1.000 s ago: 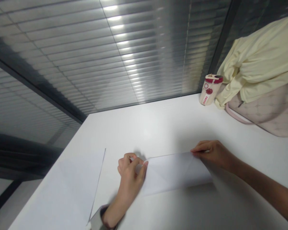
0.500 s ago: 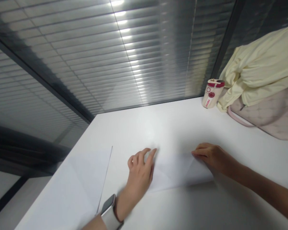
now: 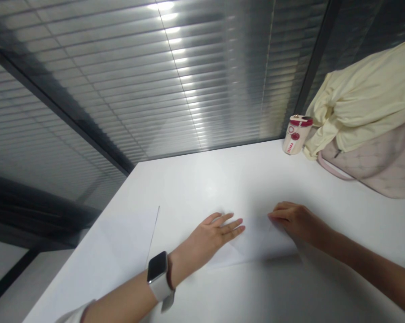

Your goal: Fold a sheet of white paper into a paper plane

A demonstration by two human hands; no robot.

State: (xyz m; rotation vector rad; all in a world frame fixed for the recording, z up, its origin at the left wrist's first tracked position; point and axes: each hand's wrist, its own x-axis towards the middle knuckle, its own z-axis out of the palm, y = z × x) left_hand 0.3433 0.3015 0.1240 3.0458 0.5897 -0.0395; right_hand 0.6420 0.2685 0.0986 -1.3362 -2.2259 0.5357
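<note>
A folded sheet of white paper [image 3: 256,244] lies on the white table in front of me, with faint creases across it. My left hand [image 3: 214,233], wearing a smartwatch [image 3: 157,268] at the wrist, rests over the paper's left end with its fingers stretched out and spread. At the paper's upper right corner, my right hand [image 3: 292,220] pinches the edge between thumb and fingers. The left part of the sheet is partly hidden under my left palm.
More white paper [image 3: 121,251] lies on the table's left side. At the back right stand a coffee-print cup [image 3: 297,135] and a pink bag [image 3: 374,163] with a pale yellow garment [image 3: 367,103] over it. Blinds [image 3: 202,80] cover the glass behind the white table [image 3: 189,184].
My left hand has turned and moved rightward, its fingers now stretched flat over the paper. My right hand stays at the same corner.
</note>
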